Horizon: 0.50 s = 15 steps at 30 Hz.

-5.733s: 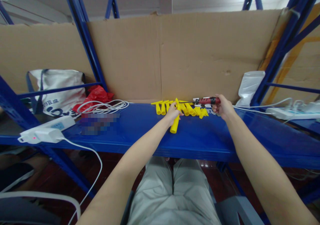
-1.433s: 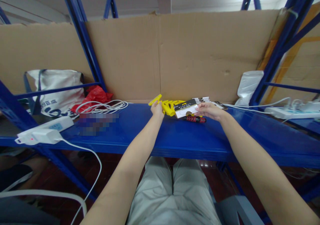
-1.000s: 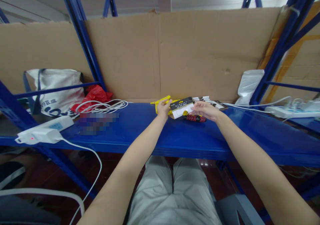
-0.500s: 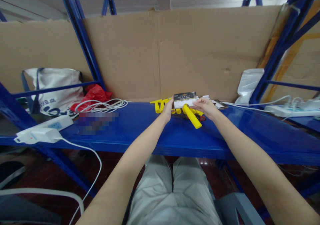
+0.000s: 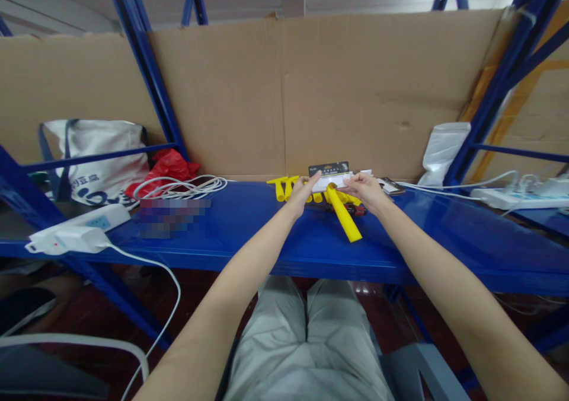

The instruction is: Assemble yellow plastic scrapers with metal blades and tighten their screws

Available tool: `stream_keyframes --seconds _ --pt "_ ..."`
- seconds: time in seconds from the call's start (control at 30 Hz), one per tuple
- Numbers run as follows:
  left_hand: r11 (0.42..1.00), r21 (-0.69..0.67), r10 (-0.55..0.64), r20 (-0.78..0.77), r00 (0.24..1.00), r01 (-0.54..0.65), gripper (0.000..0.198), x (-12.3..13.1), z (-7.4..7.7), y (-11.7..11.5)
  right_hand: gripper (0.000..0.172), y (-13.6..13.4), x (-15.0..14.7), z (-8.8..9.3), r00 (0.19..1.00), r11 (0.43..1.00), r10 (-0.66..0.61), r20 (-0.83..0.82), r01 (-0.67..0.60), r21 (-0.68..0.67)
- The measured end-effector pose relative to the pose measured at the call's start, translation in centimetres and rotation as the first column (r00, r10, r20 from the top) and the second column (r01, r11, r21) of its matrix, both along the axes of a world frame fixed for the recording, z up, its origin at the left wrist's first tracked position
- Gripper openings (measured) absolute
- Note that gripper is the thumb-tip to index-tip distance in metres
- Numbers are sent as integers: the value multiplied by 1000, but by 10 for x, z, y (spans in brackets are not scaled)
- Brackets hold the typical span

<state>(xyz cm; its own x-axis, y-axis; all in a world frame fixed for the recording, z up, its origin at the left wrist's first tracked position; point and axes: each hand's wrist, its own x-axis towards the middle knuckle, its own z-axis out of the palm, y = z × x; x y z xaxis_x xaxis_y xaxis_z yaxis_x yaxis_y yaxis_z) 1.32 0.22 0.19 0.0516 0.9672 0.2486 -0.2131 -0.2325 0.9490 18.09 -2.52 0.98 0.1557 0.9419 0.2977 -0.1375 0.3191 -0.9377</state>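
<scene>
Between my two hands is a black-and-white hang card (image 5: pixel 331 168), held up over the blue shelf. A yellow tube-like handle (image 5: pixel 344 216) slants down toward me from the card's lower edge; how the two are joined is too small to tell. My left hand (image 5: pixel 303 194) grips the card's left side, thumb across its front. My right hand (image 5: pixel 364 190) pinches the lower right edge with its fingers closed. Behind and below them lie several yellow T-shaped tools (image 5: pixel 279 190), partly covered by my hands. A red-and-black tool (image 5: pixel 358 210) rests beneath the handle.
White power strips (image 5: pixel 80 229) sit at the shelf's left, with another (image 5: pixel 520 198) on the right. Coiled white cable (image 5: pixel 195 187), a red plastic bag (image 5: pixel 171 166) and a cloth tote bag (image 5: pixel 104 164) are at left. Cardboard (image 5: pixel 347 92) stands behind; a white pouch (image 5: pixel 444 152) leans at right.
My left thumb and fingers have shifted right across the card's front. The yellow handle's free end has swung slightly lower and to the right. My right hand has barely moved.
</scene>
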Motion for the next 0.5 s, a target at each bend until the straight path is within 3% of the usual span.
stream_keyframes --seconds 0.23,0.5 --pt "1000 -12 20 27 999 -20 5 1 -1 1 25 -1 -2 -3 999 1000 -12 40 13 -25" --pt "995 -78 62 106 992 -54 12 2 -5 7 21 7 4 -7 991 999 -18 134 13 33"
